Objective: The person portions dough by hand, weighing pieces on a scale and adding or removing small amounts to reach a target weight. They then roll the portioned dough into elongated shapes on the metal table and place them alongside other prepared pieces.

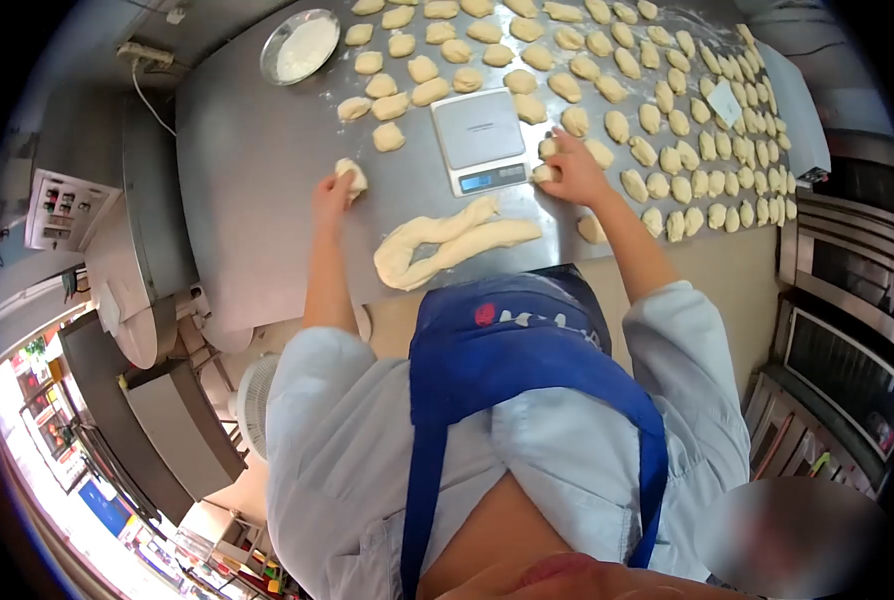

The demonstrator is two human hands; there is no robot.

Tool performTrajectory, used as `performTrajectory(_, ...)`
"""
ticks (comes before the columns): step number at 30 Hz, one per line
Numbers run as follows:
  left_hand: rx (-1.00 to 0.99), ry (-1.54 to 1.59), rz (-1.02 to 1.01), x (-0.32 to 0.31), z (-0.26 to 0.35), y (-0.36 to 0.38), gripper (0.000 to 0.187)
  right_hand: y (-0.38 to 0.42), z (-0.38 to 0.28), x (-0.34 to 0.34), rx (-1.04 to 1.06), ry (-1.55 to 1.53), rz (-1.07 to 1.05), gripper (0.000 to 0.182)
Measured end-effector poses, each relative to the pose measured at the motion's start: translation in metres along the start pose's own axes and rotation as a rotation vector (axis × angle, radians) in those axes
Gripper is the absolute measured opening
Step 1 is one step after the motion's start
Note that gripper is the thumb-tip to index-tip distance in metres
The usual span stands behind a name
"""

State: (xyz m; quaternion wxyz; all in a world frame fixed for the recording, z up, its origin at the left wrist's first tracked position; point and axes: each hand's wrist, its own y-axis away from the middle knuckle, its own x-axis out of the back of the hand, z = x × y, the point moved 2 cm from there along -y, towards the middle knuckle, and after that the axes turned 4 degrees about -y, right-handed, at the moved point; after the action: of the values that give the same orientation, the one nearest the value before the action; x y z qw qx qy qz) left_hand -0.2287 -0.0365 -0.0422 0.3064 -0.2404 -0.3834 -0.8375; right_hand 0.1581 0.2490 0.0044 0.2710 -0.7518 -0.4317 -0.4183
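My left hand [334, 192] is closed on a pale dough piece [351, 179] at the left of the metal table. To the right of the digital scale [479, 132], my right hand [575, 172] has its thumb and fingers around a small dough piece [546, 173]; another small piece [548, 148] lies by the fingertips. The scale's plate bears no dough, and its display is lit blue, too small to read. Between my hands and nearer my body lies a long dough rope [437, 250], folded into a loop open to the right.
Rows of several dough pieces [567, 88] cover the table's back and right. A metal bowl of white flour [301, 47] stands at the back left. A pale card [724, 103] lies among the right-hand pieces. The table's front edge is close to my blue apron [527, 340].
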Motion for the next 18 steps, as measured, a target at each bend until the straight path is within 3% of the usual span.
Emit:
performTrajectory(2, 0.154, 1.314, -0.162, -0.013, -0.021, 0.017, 0.032, -0.003, 0.007, -0.001, 0.010, -0.025, -0.032, 0.038)
performTrajectory(4, 0.170, 1.830, -0.132, -0.020, 0.024, 0.079, 0.034, -0.004, 0.013, -0.006, -0.006, -0.063, -0.095, 0.040)
performTrajectory(5, 0.165, 1.829, -0.127, -0.029, 0.037, 0.101, 0.034, -0.003, 0.015, -0.009, -0.048, -0.103, -0.157, 0.040)
performTrajectory(7, -0.023, 1.968, -0.371, -0.051, 0.066, 0.135, 0.041, 0.009, 0.010, -0.010, 0.098, -0.127, -0.120, 0.039)
performTrajectory(8, -0.022, 1.965, -0.367, -0.065, 0.079, 0.147, 0.041, 0.012, 0.013, -0.006, 0.099, -0.131, -0.120, 0.039)
performTrajectory(10, 0.200, 1.944, -0.260, -0.096, 0.106, 0.162, 0.044, 0.017, 0.028, 0.011, 0.169, -0.257, -0.164, 0.039)
performTrajectory(11, 0.205, 1.932, -0.265, -0.109, 0.120, 0.166, 0.044, 0.017, 0.046, 0.026, 0.160, -0.263, -0.158, 0.039)
performTrajectory(13, 0.190, 1.917, -0.428, -0.138, 0.150, 0.165, 0.041, 0.000, 0.093, 0.071, -0.043, -0.256, 0.156, 0.039)
performTrajectory(15, 0.165, 1.774, -0.434, -0.167, 0.178, 0.163, 0.046, -0.023, 0.159, 0.121, -0.343, -0.383, 0.357, 0.048)
performTrajectory(18, 0.260, 1.618, -0.311, -0.206, 0.224, 0.173, 0.052, -0.068, 0.269, 0.184, -0.476, -0.329, 0.439, 0.060)
